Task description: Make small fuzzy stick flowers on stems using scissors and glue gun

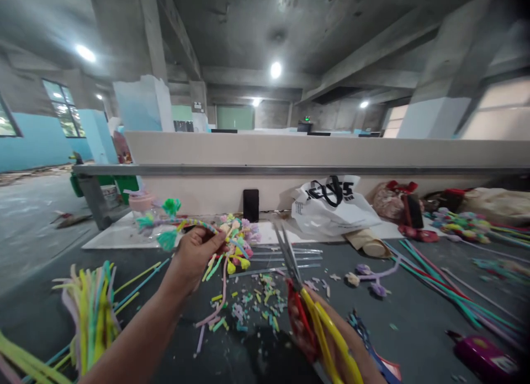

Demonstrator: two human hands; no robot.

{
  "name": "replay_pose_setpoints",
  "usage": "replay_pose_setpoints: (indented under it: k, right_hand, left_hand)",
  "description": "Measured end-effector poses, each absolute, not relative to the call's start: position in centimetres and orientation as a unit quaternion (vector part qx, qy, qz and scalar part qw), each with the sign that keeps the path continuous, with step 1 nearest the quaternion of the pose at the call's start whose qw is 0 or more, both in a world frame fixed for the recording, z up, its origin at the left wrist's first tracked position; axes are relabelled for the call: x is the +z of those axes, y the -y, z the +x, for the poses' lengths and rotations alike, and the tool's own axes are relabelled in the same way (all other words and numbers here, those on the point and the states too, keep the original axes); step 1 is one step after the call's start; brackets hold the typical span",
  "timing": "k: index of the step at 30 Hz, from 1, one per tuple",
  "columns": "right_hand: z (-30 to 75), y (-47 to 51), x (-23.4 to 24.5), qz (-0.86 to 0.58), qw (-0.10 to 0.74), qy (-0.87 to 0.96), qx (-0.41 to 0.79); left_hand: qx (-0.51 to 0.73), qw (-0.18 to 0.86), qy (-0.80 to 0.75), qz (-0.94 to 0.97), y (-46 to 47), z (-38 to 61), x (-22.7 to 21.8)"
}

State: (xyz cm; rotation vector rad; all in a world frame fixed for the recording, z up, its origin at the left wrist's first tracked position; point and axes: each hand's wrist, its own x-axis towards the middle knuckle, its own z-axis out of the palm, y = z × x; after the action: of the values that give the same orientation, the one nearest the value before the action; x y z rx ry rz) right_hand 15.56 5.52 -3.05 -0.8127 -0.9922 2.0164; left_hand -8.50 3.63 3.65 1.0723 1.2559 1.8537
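My left hand is closed, pinching fuzzy multicoloured pipe cleaner stems. Green and teal fluffy tufts stick out to its left. Just beyond its fingertips is a bunch of small pipe cleaner flowers, pink, yellow and purple; whether the fingers grip this too, I cannot tell. My right hand is wrapped round scissors with red and yellow handles, blades pointing up and away, slightly parted. Short cut pipe cleaner bits lie scattered on the dark tabletop between both hands.
Bundled pipe cleaners stand at the left; loose long ones lie at the right. A phone leans against the back panel beside a white bag. A purple flower stem and a magenta tool lie rightward.
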Motion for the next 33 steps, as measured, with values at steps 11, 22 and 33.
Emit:
replay_pose_setpoints:
  k: [11,22,33]
  right_hand:
    - [15.0,-3.1,-5.8,-0.041,0.255,0.371,0.892]
    - [13.3,-2.0,-7.1,-0.093,0.208,0.349,0.909]
    - [11.8,-1.8,-9.3,-0.184,0.289,0.425,0.838]
  left_hand:
    - [0.729,0.33,-0.454,0.392,-4.3,-5.7,1.5]
    - [0.74,0.325,-0.453,0.376,-4.4,-5.3,1.1]
    - [0.696,0.27,-0.514,0.422,-4.4,-2.9,-1.2]
